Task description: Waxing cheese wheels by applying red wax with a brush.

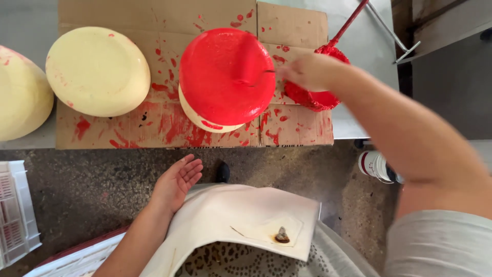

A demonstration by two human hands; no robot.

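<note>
The right hand (307, 72) is extended over the table, fingers pinched narrow against the edge of the red-coated cheese wheel (227, 76) at its 3 o'clock side; a thin dark item is seen at the fingertips, but what it is cannot be told. The left hand (177, 183) is held open and empty, palm up, fingers together, well below the table edge — at 7 o'clock from the red wheel, just beside a white apron (241, 218).

The red wheel is tilted, its pale uncoated underside showing at 6 o'clock, and rests on a paint-spattered cardboard sheet (169, 15). At 3 o'clock from the right hand, touching behind it, a red-smeared bowl (315, 100) is noted, with a red-handled brush (348, 23) rising from it toward 1 o'clock. A metal tool (394, 38) lies on the steel table (359, 118) at 2 o'clock.

At 9 o'clock from the red wheel, a pale yellow uncoated wheel (97, 72) is seen, near but apart; another pale wheel (20, 95) is cut off at the left edge. A white crate (15, 215) stands on the floor at 8 o'clock — a can (376, 166) at 4 o'clock.
</note>
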